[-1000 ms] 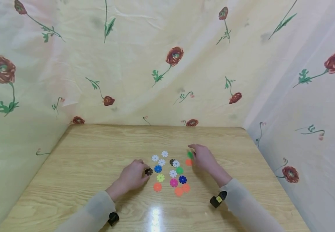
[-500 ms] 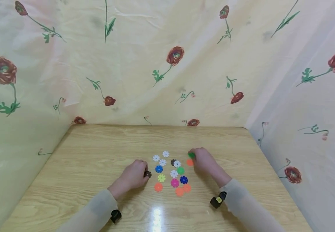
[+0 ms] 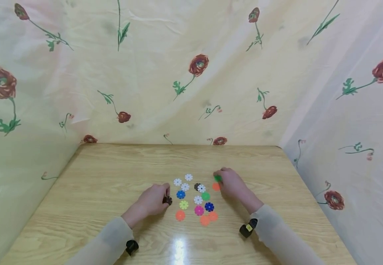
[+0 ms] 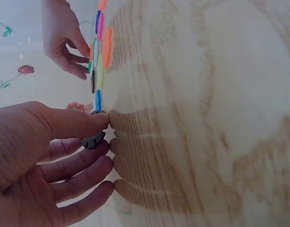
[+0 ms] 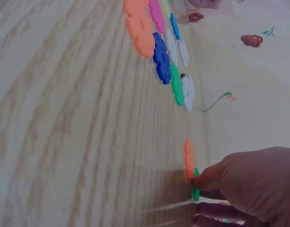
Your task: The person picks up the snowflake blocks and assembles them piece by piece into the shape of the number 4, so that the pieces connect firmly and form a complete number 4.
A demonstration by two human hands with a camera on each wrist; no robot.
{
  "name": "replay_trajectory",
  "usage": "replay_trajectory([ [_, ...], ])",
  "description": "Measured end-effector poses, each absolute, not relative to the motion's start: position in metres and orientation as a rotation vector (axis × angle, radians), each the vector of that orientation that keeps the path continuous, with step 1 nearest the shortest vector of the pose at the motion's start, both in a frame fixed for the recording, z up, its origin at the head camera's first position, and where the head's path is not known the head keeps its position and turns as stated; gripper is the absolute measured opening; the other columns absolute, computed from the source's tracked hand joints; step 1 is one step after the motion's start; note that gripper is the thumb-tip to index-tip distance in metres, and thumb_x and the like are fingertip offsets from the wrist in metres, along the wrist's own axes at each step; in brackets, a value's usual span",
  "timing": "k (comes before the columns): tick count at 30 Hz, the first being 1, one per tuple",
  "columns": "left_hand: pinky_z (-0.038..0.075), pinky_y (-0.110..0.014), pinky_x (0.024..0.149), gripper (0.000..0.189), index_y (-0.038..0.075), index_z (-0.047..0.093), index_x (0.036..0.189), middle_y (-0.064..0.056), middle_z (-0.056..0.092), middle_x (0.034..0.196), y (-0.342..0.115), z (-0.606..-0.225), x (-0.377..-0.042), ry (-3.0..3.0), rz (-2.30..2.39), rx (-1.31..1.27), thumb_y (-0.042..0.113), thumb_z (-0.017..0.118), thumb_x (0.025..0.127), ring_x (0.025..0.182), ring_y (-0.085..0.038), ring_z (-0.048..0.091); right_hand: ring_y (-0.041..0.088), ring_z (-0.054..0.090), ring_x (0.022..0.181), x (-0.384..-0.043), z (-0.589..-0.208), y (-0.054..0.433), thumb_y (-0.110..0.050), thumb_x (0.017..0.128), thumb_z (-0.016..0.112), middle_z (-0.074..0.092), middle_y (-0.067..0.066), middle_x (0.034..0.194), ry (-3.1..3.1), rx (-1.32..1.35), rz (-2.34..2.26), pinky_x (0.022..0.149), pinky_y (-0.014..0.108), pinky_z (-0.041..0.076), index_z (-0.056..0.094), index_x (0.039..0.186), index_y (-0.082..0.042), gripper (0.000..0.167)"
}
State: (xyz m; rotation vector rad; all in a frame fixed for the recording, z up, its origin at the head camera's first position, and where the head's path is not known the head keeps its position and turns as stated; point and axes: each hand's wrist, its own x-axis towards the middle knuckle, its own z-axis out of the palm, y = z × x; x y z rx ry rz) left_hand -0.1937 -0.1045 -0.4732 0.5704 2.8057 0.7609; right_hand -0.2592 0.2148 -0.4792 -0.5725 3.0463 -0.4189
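Observation:
My left hand (image 3: 153, 199) pinches a black snowflake disc (image 4: 93, 141) between thumb and index finger, low over the wooden table, its other fingertips touching the wood. At the far right of the scattered discs, my right hand (image 3: 234, 184) holds a green snowflake disc (image 5: 196, 184) by thumb and fingers. An orange disc (image 3: 216, 186) lies just beside that hand. Nearest the left hand are a blue disc (image 3: 180, 194) and a yellow disc (image 3: 183, 205). The right hand's fingers partly hide the green disc in the head view.
Between the hands lie several more flat discs: white (image 3: 188, 177), green (image 3: 205, 196), pink (image 3: 199, 210), dark blue (image 3: 209, 207) and orange (image 3: 180, 215). One white disc (image 3: 201, 188) overlaps a dark disc (image 3: 196, 187). Flowered cloth (image 3: 151, 73) encloses the wooden table (image 3: 128, 158).
The left hand has drawn the black disc slightly toward the person and now covers more of it. The right hand's extended index finger has come down to the green disc.

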Motion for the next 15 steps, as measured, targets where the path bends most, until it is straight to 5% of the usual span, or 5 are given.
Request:
replay_trajectory([
  [9, 0.051, -0.023, 0.062, 0.015, 0.012, 0.065, 0.091, 0.005, 0.067, 0.076, -0.110, -0.473, -0.204, 2.768, 0.904, 0.713, 0.005, 0.076, 0.097, 0.067, -0.006, 0.058, 0.030, 0.066, 0.106, -0.268, -0.481, 0.218, 0.003, 0.092, 0.069, 0.064, 0.019, 0.120, 3.044, -0.550, -0.461, 0.102, 0.049, 0.061, 0.071, 0.128, 0.002, 0.037],
  [15, 0.058, -0.020, 0.070, 0.010, 0.011, 0.070, 0.093, 0.003, 0.073, 0.086, -0.115, -0.467, -0.209, 2.704, 1.103, 0.752, 0.004, 0.077, 0.096, 0.078, -0.004, 0.065, 0.024, 0.063, 0.092, -0.270, -0.480, 0.220, 0.004, 0.087, 0.073, 0.061, 0.013, 0.104, 3.022, -0.516, -0.608, 0.092, 0.046, 0.063, 0.072, 0.109, -0.002, 0.022],
])
